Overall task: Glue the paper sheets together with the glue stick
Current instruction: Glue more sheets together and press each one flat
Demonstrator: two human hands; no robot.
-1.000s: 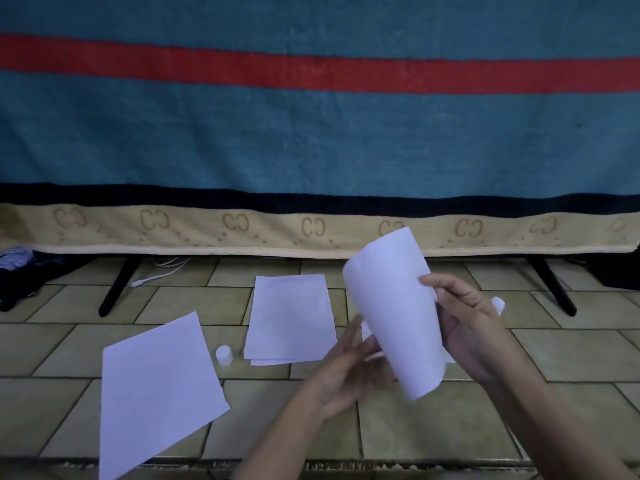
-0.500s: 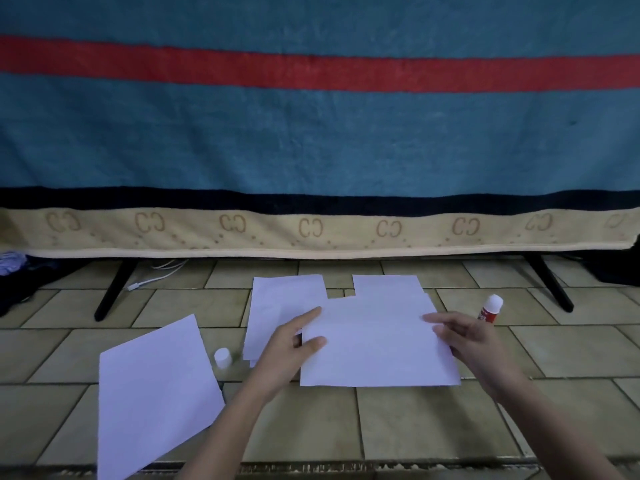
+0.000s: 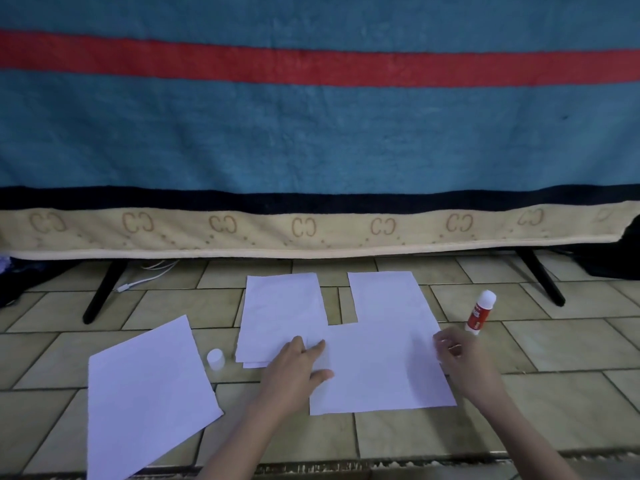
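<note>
A: Where do the task's things lie?

B: All on the tiled floor [image 3: 571, 393]. The top sheet [image 3: 381, 368] lies flat at centre, laid across a second sheet [image 3: 384, 296] that sticks out at its 12 o'clock. A small paper stack [image 3: 280, 313] sits at its 10 o'clock, a loose sheet [image 3: 145, 396] well apart at 8 o'clock. The glue stick [image 3: 479, 311] stands upright, uncapped, at 2 o'clock; its cap [image 3: 215, 358] stands between the loose sheet and the stack.

A: Handling, as a judgement?

B: Paper is light, limp, creases easily and probably slides on smooth tile. Best pressed flat with an open palm and lifted by an edge or corner. The glue stick is rigid and light; grip it around the barrel.

A: Fingers?

B: Left hand [image 3: 298, 368] lies spread and nearly straight on the top sheet's left edge, pressing it down, gripping nothing. Right hand [image 3: 457, 355] sits at the sheet's right edge, fingers loosely curled and touching or just over the paper; I cannot tell whether they pinch it. It lies just beside the glue stick, not touching it.
</note>
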